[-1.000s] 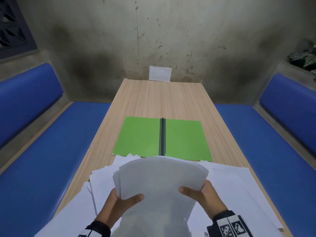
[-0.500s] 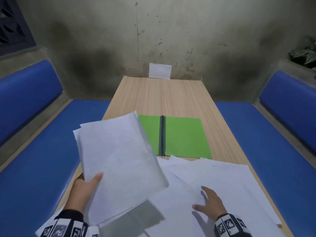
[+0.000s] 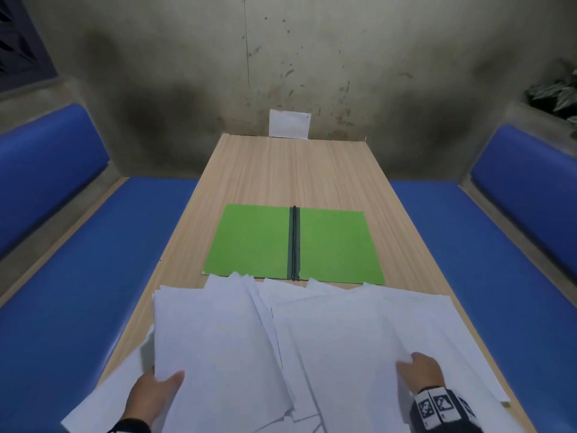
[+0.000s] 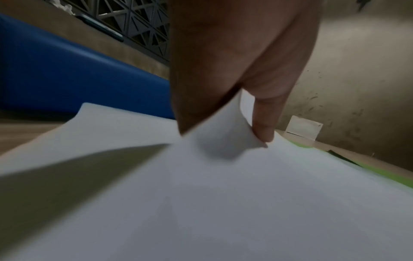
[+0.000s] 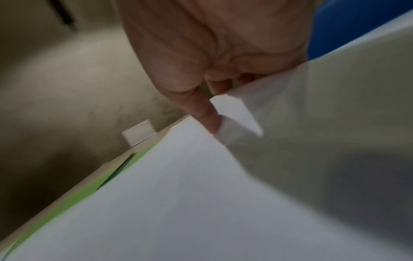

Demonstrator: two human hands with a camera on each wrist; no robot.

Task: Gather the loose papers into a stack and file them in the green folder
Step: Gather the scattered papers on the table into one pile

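Note:
The green folder [image 3: 249, 242] lies open and flat on the middle of the table, its dark spine running away from me. White loose papers [image 3: 343, 332] are fanned over the near end, their far edges touching the folder. My left hand [image 3: 156, 392] grips a stack of papers [image 3: 212, 339] at its near left corner, thumb [image 4: 263, 123] on top, fingers hidden beneath. My right hand [image 3: 421, 368] pinches the lifted near edge of sheets on the right; a fingertip [image 5: 205, 116] presses a curled paper corner. A strip of the green folder [image 5: 73, 194] shows past the paper.
The wooden table [image 3: 296, 170] runs to a stained wall, where a small white card [image 3: 288, 123] leans. Blue padded benches flank it on the left [image 3: 93, 276] and the right [image 3: 484, 245]. A plant [image 3: 559, 92] sits on the right ledge.
My left hand has brought the raised stack down from the left over the spread papers. My right hand has moved rightward from lying flat and now pinches a sheet edge.

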